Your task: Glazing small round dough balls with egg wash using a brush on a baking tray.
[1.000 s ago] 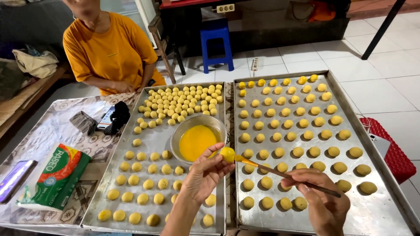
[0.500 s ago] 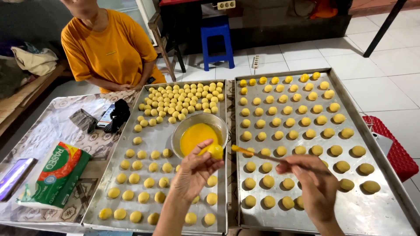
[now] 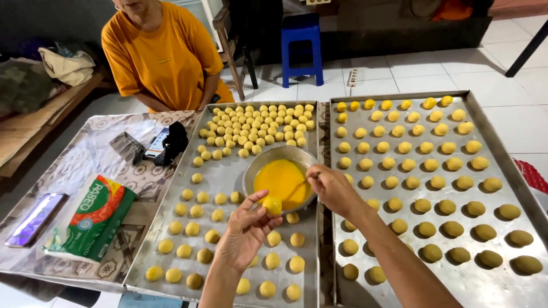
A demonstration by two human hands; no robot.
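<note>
Seen from above, two large metal baking trays lie side by side on a low surface, and a person's two bare hands work over the seam between them. Their left hand is raised over the near half of the left tray, with the fingers curled and the thumb and fingertips pinching a small round yellow dough ball; the ball sits just at the near rim of a metal bowl. That bowl stands on the left tray near its right edge and holds bright yellow egg wash. The right hand hovers at the bowl's right rim, fingers closed around a thin brush handle whose tip points into the liquid; the brush end itself is too small to make out. At the far end of the left tray, pale dough balls are crowded close together, while the near end holds a looser scatter of them. The right tray carries tidy rows of glazed balls, yellower at the far edge and darker toward the near right corner. Left of the trays, a patterned cloth bears a green tissue pack and a phone. Beyond the left tray's far edge sits another person in an orange shirt.
</note>
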